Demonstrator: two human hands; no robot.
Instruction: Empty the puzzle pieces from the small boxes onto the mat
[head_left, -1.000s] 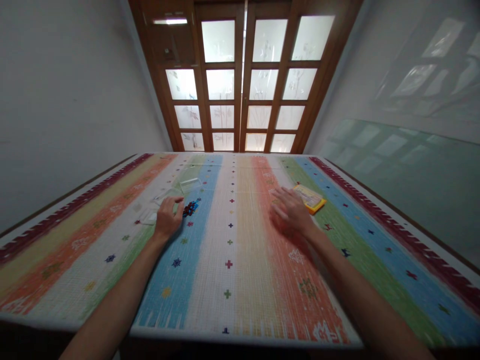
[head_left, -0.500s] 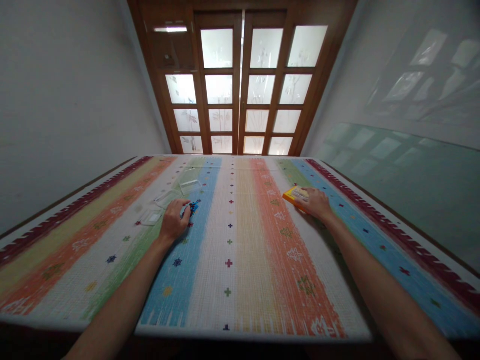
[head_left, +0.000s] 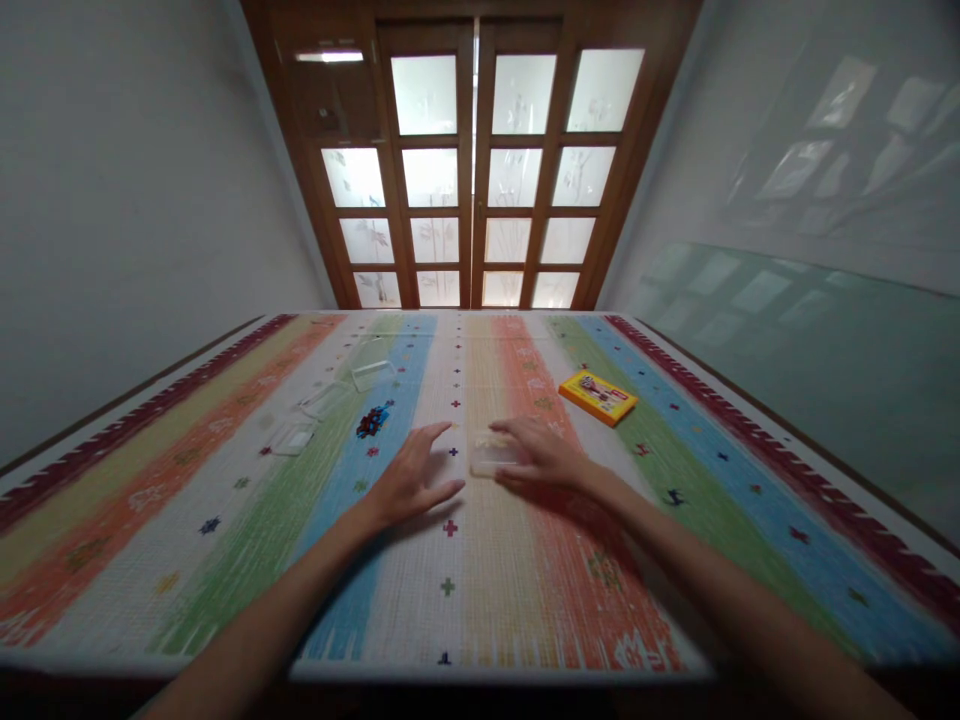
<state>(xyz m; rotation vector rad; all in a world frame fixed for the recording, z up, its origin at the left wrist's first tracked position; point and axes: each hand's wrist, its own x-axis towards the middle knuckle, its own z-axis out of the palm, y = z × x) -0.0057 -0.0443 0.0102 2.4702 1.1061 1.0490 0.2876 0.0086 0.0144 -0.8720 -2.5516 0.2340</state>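
Note:
My right hand (head_left: 544, 455) holds a small clear plastic container (head_left: 487, 455) by its right side, thumb and fingers on opposite edges, over the cream stripe near the table's middle. My left hand (head_left: 420, 475) is just left of it, fingers and thumb apart, with nothing between them. Behind the left hand lies a small heap of blue and dark red pieces (head_left: 373, 420), too small to make out singly. To the right, beyond my right hand, a flat yellow and orange box (head_left: 598, 397) with a printed picture lies on the cloth.
A striped tablecloth (head_left: 420, 600) covers the table. On the left lie several clear plastic containers, among them a far one (head_left: 375, 376) and a near one (head_left: 295, 440). Wooden doors with glass panes (head_left: 431, 180) stand behind the table; walls flank both sides.
My right hand has left the yellow box and come to the middle with the clear container. My left hand has moved away from the small pieces toward the middle, opening.

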